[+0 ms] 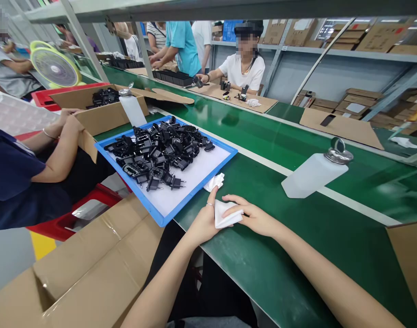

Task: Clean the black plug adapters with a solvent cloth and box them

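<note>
Both my hands meet at the near edge of the green belt, holding a folded white cloth [225, 214] between them. My left hand [203, 221] grips its left side, thumb raised, a ring on one finger. My right hand [254, 216] pinches its right side with fingers over the top. Just beyond lies a second crumpled white cloth [214, 181]. To the left sits a blue tray [198, 175] with a white floor, holding a heap of several black plug adapters [157, 152].
A frosted dispenser bottle [312, 173] with a metal cap lies right of my hands on the green belt [280, 255]. Cardboard boxes [92, 264] stand at lower left. A person's arm [58, 150] rests left of the tray by another box. Other people work across the belt.
</note>
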`<state>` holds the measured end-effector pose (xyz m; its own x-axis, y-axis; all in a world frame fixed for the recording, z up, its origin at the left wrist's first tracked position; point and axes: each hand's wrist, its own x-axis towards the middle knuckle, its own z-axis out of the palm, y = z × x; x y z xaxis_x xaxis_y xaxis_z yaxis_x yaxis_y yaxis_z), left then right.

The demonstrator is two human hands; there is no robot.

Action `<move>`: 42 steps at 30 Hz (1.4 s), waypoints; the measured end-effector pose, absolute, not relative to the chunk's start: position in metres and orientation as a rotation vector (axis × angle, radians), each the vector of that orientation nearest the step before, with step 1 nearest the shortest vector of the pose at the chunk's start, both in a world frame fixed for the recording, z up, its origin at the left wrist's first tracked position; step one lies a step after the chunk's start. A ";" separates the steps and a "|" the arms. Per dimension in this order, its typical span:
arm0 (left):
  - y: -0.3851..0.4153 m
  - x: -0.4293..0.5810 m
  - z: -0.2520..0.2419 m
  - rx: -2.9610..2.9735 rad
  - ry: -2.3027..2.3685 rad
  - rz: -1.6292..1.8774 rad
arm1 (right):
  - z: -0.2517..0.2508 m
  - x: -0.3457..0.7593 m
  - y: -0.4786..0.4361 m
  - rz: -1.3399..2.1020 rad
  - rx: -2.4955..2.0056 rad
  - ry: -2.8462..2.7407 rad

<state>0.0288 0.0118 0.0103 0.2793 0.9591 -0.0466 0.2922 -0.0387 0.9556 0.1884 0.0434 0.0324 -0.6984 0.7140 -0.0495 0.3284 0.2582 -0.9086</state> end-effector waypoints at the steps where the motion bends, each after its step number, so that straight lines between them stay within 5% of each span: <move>1: 0.012 0.029 0.011 1.564 1.211 0.821 | 0.034 0.192 0.046 1.422 -0.931 -2.212; 5: 0.012 0.029 0.012 1.601 1.256 0.787 | 0.036 0.199 0.052 1.459 -0.896 -2.201; 11: 0.014 0.029 0.013 1.568 1.176 0.836 | 0.034 0.188 0.046 1.424 -1.097 -1.444; 21: 0.013 0.028 0.013 1.595 1.221 0.795 | 0.047 0.194 0.043 1.231 -0.962 -2.315; 28: 0.014 0.027 0.013 1.603 1.183 0.802 | 0.045 0.214 0.060 1.320 -1.311 -1.530; 38: 0.015 0.030 0.010 1.569 1.264 0.876 | 0.061 0.213 0.042 1.083 -1.079 -2.547; 42: 0.016 0.031 0.010 1.562 1.304 0.877 | 0.065 0.216 0.040 1.303 -1.023 -2.637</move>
<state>0.0308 0.0157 0.0102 0.1945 0.9806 -0.0233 0.3483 -0.0469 0.9362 0.2156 0.0397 0.0655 -0.7839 0.5677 -0.2514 0.5446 0.4341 -0.7176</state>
